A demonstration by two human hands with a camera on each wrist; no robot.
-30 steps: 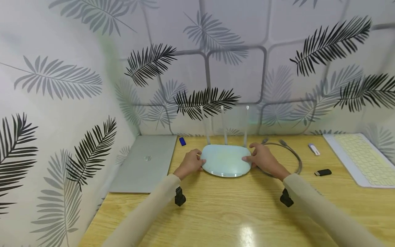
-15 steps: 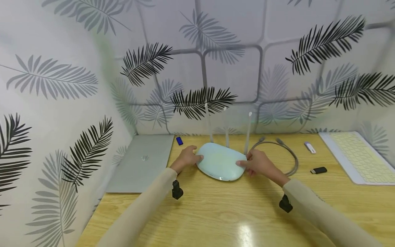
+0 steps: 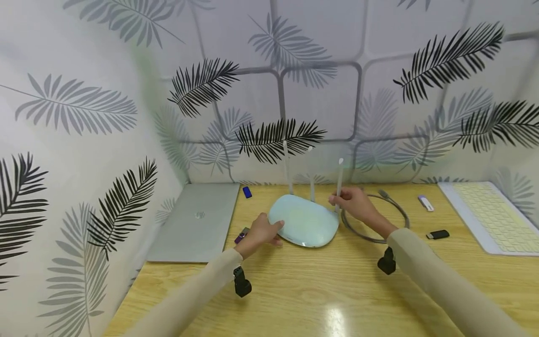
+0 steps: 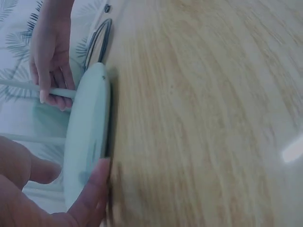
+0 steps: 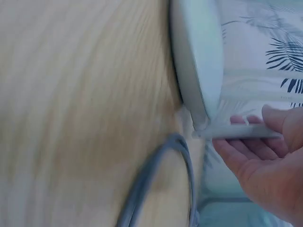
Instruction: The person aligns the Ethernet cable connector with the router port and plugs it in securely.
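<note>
A pale mint Wi-Fi router (image 3: 305, 222) with three white antennas lies slightly turned on the wooden table. My left hand (image 3: 262, 230) holds its left end, thumb at the top edge; in the left wrist view the fingers (image 4: 97, 182) reach along the router's side. My right hand (image 3: 355, 203) pinches the right antenna (image 3: 339, 180) low down, just above its hinge. In the right wrist view the thumb lies on one side of that antenna (image 5: 241, 131) and the fingers behind it. The other two antennas (image 3: 287, 168) stand upright, untouched.
A closed silver laptop (image 3: 195, 222) lies left, with a blue USB stick (image 3: 247, 192) and a small purple item (image 3: 242, 235) near it. Right of the router are a coiled grey cable (image 3: 406, 220), a white-purple USB stick (image 3: 426, 203), a black USB stick (image 3: 438, 234) and a keyboard (image 3: 488, 217).
The router has turned clockwise, its right end nearer me. My right hand has left the router's body and taken hold of the right antenna. My left hand has shifted slightly towards me.
</note>
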